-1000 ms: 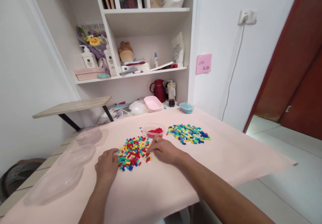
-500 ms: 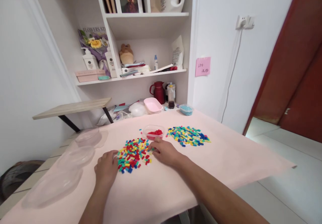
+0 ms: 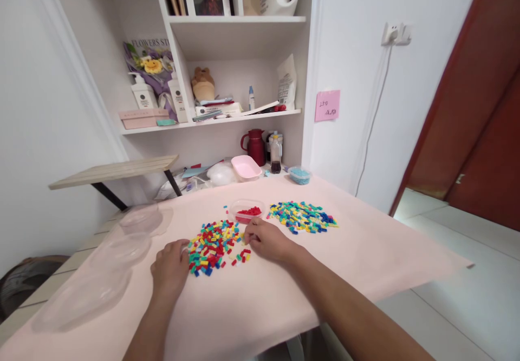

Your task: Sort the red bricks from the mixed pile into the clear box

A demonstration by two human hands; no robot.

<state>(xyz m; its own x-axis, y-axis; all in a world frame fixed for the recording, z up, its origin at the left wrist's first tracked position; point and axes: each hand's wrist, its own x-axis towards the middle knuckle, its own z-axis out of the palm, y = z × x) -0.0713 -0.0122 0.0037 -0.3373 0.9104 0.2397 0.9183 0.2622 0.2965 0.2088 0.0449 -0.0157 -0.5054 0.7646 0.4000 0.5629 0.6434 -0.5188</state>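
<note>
A pile of small coloured bricks (image 3: 213, 243), red, yellow, blue and green, lies on the pink table (image 3: 284, 290) between my hands. My left hand (image 3: 169, 267) rests at the pile's left edge, fingers curled; what they hold is hidden. My right hand (image 3: 268, 240) sits at the pile's right edge with fingertips pinched together on a small piece I cannot make out. Just beyond it stands a clear tub of red bricks (image 3: 247, 211). A second pile (image 3: 303, 216) without red bricks lies to the right of the tub.
Clear plastic lids (image 3: 122, 250) lie at the table's left. At the back stand a pink tub (image 3: 246, 166), a tub of blue bricks (image 3: 300, 174), a red jug (image 3: 255, 146) and a bottle (image 3: 276, 154). Shelves (image 3: 227, 120) rise behind; a wooden board (image 3: 114, 170) juts out left.
My right hand has shifted slightly right and back along the pile's edge, leaving a few bricks scattered near it. My left hand has stayed put.
</note>
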